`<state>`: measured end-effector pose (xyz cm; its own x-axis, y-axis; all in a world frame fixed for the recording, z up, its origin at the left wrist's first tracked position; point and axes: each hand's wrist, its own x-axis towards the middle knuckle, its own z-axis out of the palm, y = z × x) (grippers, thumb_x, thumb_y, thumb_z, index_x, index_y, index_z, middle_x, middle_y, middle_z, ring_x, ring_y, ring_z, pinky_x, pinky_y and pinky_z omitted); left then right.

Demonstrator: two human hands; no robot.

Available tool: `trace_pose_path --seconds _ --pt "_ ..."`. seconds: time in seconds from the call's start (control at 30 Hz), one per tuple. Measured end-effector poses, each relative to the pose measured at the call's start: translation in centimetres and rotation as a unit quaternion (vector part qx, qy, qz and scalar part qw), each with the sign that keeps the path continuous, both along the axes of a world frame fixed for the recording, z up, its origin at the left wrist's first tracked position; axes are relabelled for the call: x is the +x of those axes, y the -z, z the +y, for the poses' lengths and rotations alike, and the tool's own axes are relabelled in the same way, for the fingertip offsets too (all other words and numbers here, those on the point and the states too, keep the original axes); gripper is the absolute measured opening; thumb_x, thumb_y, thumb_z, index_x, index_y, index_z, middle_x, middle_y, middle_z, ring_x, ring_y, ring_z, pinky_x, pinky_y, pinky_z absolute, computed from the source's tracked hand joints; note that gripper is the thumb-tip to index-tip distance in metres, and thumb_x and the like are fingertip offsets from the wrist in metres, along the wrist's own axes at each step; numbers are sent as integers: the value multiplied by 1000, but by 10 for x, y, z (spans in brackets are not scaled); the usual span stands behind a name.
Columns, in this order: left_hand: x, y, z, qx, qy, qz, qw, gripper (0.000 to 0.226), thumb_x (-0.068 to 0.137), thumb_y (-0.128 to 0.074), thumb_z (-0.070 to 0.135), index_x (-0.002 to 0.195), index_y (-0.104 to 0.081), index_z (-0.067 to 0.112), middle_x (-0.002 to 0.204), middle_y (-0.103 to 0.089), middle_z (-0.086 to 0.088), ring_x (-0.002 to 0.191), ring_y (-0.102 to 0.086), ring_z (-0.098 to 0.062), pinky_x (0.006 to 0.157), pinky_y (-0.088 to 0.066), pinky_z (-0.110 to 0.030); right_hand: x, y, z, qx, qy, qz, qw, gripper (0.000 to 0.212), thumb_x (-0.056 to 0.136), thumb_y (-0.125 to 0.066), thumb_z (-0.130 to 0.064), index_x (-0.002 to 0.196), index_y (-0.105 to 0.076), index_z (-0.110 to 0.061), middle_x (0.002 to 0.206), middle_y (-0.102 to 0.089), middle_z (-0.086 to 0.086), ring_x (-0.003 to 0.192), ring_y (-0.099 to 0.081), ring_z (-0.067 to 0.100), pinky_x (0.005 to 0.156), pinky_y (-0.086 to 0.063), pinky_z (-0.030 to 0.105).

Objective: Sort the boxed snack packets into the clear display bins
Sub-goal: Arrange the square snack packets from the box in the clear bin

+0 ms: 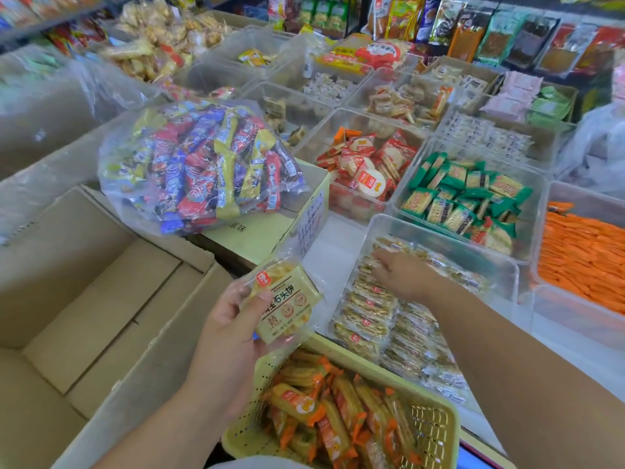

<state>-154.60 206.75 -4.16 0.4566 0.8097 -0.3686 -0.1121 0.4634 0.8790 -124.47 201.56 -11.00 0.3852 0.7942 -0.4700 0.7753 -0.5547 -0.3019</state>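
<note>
Item: pale-yellow, clear-wrapped cracker packet [287, 299], gripped between thumb and curled fingers of the left hand [233, 319]. Probably light, with slippery film and brittle contents; hold by the flat faces, gently. Right hand [402, 272], fingers flat, rests on matching packets [372, 309] beneath it in the clear plastic bin [473, 252].

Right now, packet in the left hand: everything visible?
The packet is a flat square of clear crinkled plastic with a pale yellow label, a red logo in one corner, dark printed characters and pale biscuits showing at the top. The left hand grips its lower left edge, thumb on the front, holding it tilted in the air.
</note>
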Motion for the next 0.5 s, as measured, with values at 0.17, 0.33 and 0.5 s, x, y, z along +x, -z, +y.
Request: trace_pose_path --seconds 0.17,0.33,0.5 --pt "4 -3 -1 87 31 32 995 26 87 -75 34 113 -74 37 116 -77 -2 104 -75 -24 72 -63 -33 -21 -20 -12 86 37 -43 995 60 101 -43 -55 152 -41 -24 157 -43 4 142 -39 29 115 -35 46" --pt "11 0 3 347 20 221 911 34 74 -70 56 105 -71 42 124 -58 13 109 -62 -5 86 -52 -27 -98 -58 -49 305 211 179 911 35 99 -48 -54 109 -68 -27 102 -74 -6 93 -66 3 79 -56 34" --pt "26 3 -10 532 106 223 810 37 74 -80 40 108 -73 28 121 -40 22 114 -49 8 91 -42 -7 -163 -88 -69 272 330 587 688 56 89 -55 -69 122 -68 -26 111 -75 8 102 -73 25 87 -60 51"
